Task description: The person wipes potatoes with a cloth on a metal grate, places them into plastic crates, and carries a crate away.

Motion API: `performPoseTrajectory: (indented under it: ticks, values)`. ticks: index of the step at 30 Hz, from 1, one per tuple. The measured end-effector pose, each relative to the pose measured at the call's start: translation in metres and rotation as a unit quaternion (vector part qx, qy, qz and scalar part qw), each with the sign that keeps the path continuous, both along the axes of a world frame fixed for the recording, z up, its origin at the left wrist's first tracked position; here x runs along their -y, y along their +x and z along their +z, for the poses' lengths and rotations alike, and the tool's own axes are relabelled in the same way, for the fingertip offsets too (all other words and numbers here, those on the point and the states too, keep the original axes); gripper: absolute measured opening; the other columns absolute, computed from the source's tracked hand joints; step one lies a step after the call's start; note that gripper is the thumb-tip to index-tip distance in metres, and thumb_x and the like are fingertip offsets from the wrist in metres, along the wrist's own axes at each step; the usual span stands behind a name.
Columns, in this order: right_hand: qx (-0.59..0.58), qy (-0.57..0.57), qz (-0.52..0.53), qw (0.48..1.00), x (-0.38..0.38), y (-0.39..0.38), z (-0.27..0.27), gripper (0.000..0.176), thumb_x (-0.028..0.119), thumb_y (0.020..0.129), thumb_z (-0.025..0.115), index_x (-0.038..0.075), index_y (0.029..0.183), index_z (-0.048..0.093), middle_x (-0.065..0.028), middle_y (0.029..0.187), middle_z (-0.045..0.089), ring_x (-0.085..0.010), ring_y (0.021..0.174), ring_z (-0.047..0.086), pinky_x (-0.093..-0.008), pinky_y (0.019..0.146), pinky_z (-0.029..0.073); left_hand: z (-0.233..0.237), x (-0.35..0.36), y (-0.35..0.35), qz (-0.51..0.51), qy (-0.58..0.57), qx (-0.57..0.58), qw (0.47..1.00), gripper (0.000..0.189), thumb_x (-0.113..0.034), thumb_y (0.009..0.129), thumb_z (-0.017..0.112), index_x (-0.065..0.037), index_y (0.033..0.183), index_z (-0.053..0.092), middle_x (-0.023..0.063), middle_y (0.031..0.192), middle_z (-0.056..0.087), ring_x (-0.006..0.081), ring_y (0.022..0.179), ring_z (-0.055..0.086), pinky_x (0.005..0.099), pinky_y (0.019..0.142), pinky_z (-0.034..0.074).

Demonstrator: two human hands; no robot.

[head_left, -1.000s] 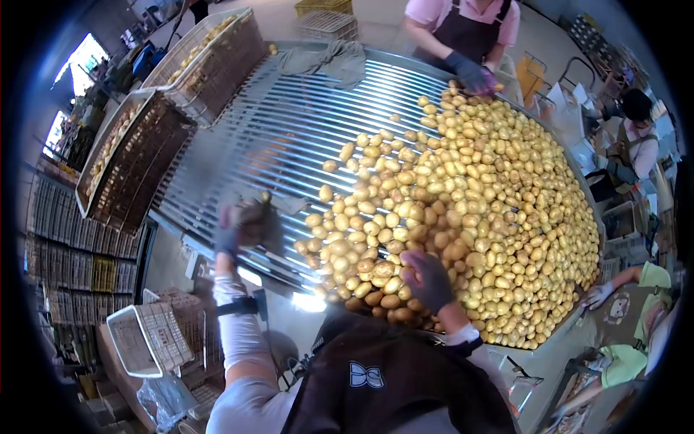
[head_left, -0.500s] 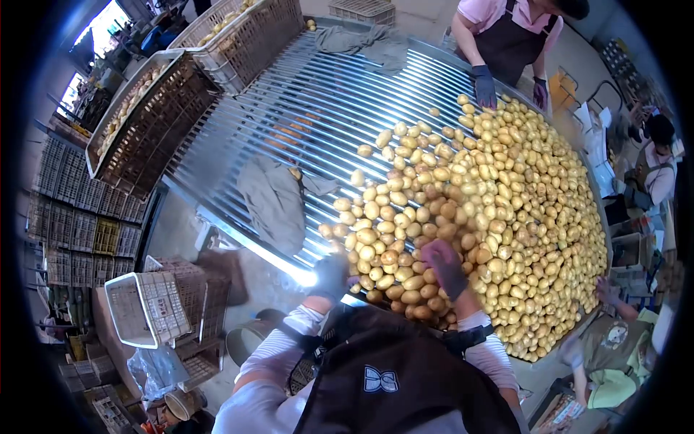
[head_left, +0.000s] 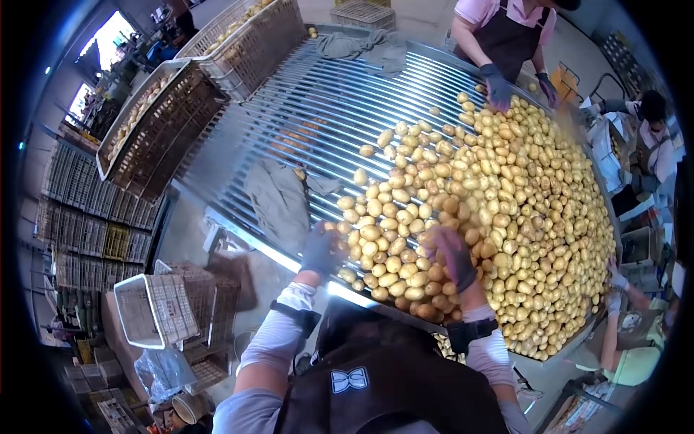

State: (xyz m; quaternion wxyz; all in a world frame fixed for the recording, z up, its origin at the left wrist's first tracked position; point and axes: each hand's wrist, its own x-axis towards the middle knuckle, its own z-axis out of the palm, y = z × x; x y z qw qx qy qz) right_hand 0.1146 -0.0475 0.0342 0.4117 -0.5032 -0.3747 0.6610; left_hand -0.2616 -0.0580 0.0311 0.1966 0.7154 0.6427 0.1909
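Observation:
A large heap of yellow-brown potatoes [head_left: 535, 217] covers the right part of a slatted metal table [head_left: 275, 94]. My left hand [head_left: 322, 249], in a grey glove, is at the heap's left edge near the table's front rim, blurred, with a potato by its fingertips; its grip is unclear. Gloved in grey and purple, my right hand [head_left: 454, 260] is over the front of the heap, touching or just above potatoes, its fingers smeared by motion. A grey cloth [head_left: 278, 202] lies on the slats beyond my left hand.
Crates of potatoes [head_left: 155, 123] stand at the table's left end. A second cloth [head_left: 369, 50] lies at the far edge. A gloved co-worker [head_left: 506, 36] reaches in across the table; other people are at the right. Empty crates [head_left: 155, 311] stand at lower left.
My left hand has moved up and slightly left, to the heap's left edge. My right hand has shifted slightly. The co-worker's hands have moved right, and the view has shifted a little.

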Motion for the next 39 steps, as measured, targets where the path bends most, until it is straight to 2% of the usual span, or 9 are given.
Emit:
performPoseTrajectory:
  ticks: [8, 17, 22, 25, 27, 31, 33, 35, 39]
  values:
    - [0.735, 0.109, 0.282, 0.607, 0.008, -0.091, -0.004, 0.025, 0.024, 0.098, 0.060, 0.021, 0.121, 0.068, -0.0092, 0.128, 0.064, -0.0341, 0.114, 0.063, -0.0506, 0.091, 0.056, -0.016, -0.009, -0.003, -0.041, -0.031, 0.020, 0.998, 0.057, -0.027, 0.074, 0.091, -0.016, 0.124, 0.066, 0.0210, 0.151, 0.046, 0.0406, 0.125, 0.059, 0.0493, 0.097, 0.055]
    - [0.639, 0.086, 0.211, 0.734, 0.005, -0.083, 0.018, 0.036, 0.025, 0.093, 0.067, 0.020, 0.129, 0.067, -0.0093, 0.135, 0.063, -0.0329, 0.129, 0.058, -0.0492, 0.104, 0.051, -0.032, -0.048, -0.044, -0.208, -0.050, 0.108, 0.971, 0.052, -0.030, 0.076, 0.092, -0.015, 0.122, 0.072, 0.0251, 0.148, 0.049, 0.0437, 0.130, 0.054, 0.0486, 0.109, 0.047]
    - [0.175, 0.004, -0.230, 0.957, 0.044, -0.106, 0.017, 0.045, 0.031, 0.091, 0.078, 0.014, 0.131, 0.066, -0.0104, 0.137, 0.066, -0.0340, 0.121, 0.065, -0.0451, 0.100, 0.055, -0.022, -0.066, -0.036, -0.243, 0.024, 0.244, 0.939, 0.053, -0.021, 0.070, 0.093, -0.007, 0.114, 0.069, 0.0210, 0.141, 0.055, 0.0420, 0.128, 0.056, 0.0494, 0.107, 0.047]
    - [0.189, 0.255, -0.246, 0.916, 0.093, -0.137, -0.040, 0.043, 0.036, 0.102, 0.068, 0.013, 0.138, 0.062, -0.0122, 0.135, 0.067, -0.0313, 0.119, 0.068, -0.0461, 0.102, 0.057, 0.034, -0.068, 0.011, -0.365, 0.000, 0.226, 0.903, 0.054, -0.017, 0.071, 0.090, -0.007, 0.118, 0.066, 0.0253, 0.150, 0.048, 0.0440, 0.134, 0.052, 0.0501, 0.111, 0.045]
    - [-0.527, -0.022, -0.259, 0.809, 0.096, -0.151, 0.033, 0.047, 0.039, 0.108, 0.058, 0.010, 0.146, 0.055, -0.0146, 0.139, 0.064, -0.0312, 0.126, 0.065, -0.0466, 0.106, 0.056, 0.063, -0.052, 0.056, -0.426, -0.080, 0.307, 0.847, 0.059, -0.026, 0.072, 0.091, -0.006, 0.122, 0.066, 0.0291, 0.154, 0.039, 0.0468, 0.140, 0.045, 0.0518, 0.113, 0.043]
    - [-0.255, 0.049, -0.419, 0.870, 0.134, -0.152, 0.039, 0.056, 0.048, 0.114, 0.035, 0.007, 0.150, 0.048, -0.0132, 0.139, 0.064, -0.0284, 0.125, 0.066, -0.0430, 0.106, 0.056, 0.065, -0.016, 0.124, -0.584, -0.003, 0.184, 0.790, 0.062, -0.034, 0.073, 0.090, -0.009, 0.124, 0.064, 0.0285, 0.160, 0.033, 0.0499, 0.145, 0.039, 0.0559, 0.116, 0.038]
    - [-0.571, 0.148, -0.379, 0.713, 0.159, -0.136, -0.019, 0.061, 0.051, 0.114, 0.028, 0.007, 0.151, 0.047, -0.0131, 0.139, 0.064, -0.0274, 0.120, 0.067, -0.0424, 0.100, 0.057, 0.065, 0.007, 0.158, -0.642, 0.042, 0.143, 0.752, 0.063, -0.032, 0.072, 0.089, -0.011, 0.126, 0.065, 0.0280, 0.160, 0.033, 0.0505, 0.142, 0.040, 0.0561, 0.115, 0.039]
    - [-0.131, 0.208, -0.427, 0.870, 0.207, -0.124, -0.037, 0.063, 0.053, 0.113, 0.028, 0.007, 0.153, 0.044, -0.0141, 0.137, 0.063, -0.0310, 0.115, 0.068, -0.0458, 0.095, 0.058, 0.090, 0.041, 0.193, -0.687, -0.012, 0.141, 0.713, 0.063, -0.031, 0.071, 0.089, -0.014, 0.127, 0.066, 0.0263, 0.158, 0.036, 0.0492, 0.138, 0.044, 0.0553, 0.111, 0.042]
    - [0.258, 0.166, -0.560, 0.770, 0.319, -0.125, 0.019, 0.059, 0.053, 0.110, 0.035, 0.013, 0.152, 0.045, -0.0130, 0.141, 0.059, -0.0347, 0.114, 0.069, -0.0735, 0.087, 0.056, 0.083, 0.123, 0.256, -0.829, -0.037, 0.232, 0.507, 0.057, -0.030, 0.079, 0.084, -0.018, 0.133, 0.068, 0.0251, 0.149, 0.045, 0.0463, 0.127, 0.054, 0.0529, 0.105, 0.046]
